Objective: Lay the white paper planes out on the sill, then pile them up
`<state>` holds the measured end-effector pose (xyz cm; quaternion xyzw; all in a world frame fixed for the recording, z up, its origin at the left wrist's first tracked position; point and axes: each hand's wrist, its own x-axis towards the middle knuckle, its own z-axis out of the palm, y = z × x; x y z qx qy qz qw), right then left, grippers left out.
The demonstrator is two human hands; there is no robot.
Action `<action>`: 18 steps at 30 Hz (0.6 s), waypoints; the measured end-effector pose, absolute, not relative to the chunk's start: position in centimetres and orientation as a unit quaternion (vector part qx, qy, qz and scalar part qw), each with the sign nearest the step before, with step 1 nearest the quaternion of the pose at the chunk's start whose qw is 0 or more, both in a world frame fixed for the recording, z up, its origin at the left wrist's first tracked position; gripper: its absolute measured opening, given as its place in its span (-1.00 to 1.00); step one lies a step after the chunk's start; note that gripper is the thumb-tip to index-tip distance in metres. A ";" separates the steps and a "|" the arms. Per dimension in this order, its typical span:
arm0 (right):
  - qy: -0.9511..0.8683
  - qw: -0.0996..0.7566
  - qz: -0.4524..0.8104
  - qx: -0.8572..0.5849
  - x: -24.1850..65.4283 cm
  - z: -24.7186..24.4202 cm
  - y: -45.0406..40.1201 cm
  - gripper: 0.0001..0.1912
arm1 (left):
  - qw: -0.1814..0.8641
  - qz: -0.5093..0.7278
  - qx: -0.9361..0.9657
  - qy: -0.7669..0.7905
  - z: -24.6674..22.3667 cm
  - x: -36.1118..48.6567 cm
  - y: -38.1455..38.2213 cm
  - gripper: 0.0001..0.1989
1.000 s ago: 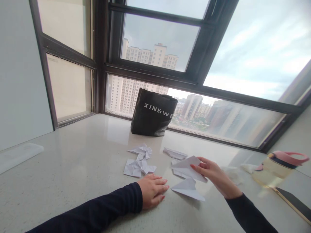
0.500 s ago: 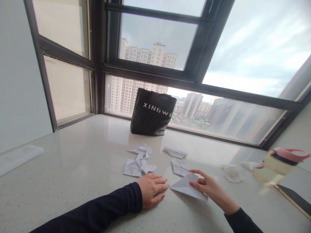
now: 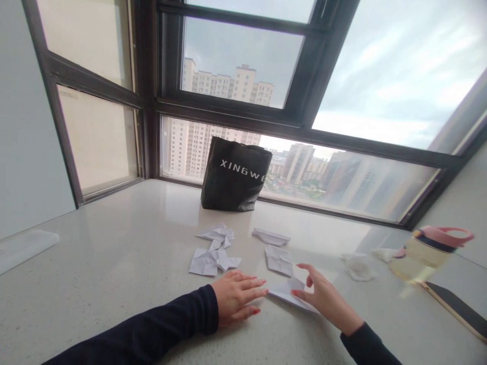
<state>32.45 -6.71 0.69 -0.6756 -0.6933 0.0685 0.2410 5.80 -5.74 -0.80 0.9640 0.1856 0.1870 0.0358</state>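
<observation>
My left hand (image 3: 239,298) lies flat on the counter, palm down, fingers stretched towards a folded sheet of white paper (image 3: 284,289). Over that sheet's right side, my right hand (image 3: 326,295) has thumb and index finger spread apart. The thumb is at the paper; whether it touches cannot be made out. Just behind the sheet is a creased paper square (image 3: 279,260), and farther back a flat, boat-shaped folded paper (image 3: 271,236). Several folded paper pieces (image 3: 204,262) sit in a cluster beyond my left hand, some overlapping.
A black bag (image 3: 236,177) stands by the window. To the right are crumpled, whitish tissue-like pieces (image 3: 358,267), a bottle with a pink lid (image 3: 429,256) and a dark phone-like slab (image 3: 456,306). A translucent white strip (image 3: 28,248) lies on the left of the counter (image 3: 114,284).
My right thumb and index finger have parted, and the folded sheet that was tilted up between them now lies lower, close to the counter. My left hand stays flat. The view shifts slightly.
</observation>
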 end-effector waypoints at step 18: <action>-0.679 0.233 0.110 -0.688 33.0 0.1 -6.1 -0.51 | 0.034 0.156 0.975 0.156 0.5 8.7 -6.2 -0.40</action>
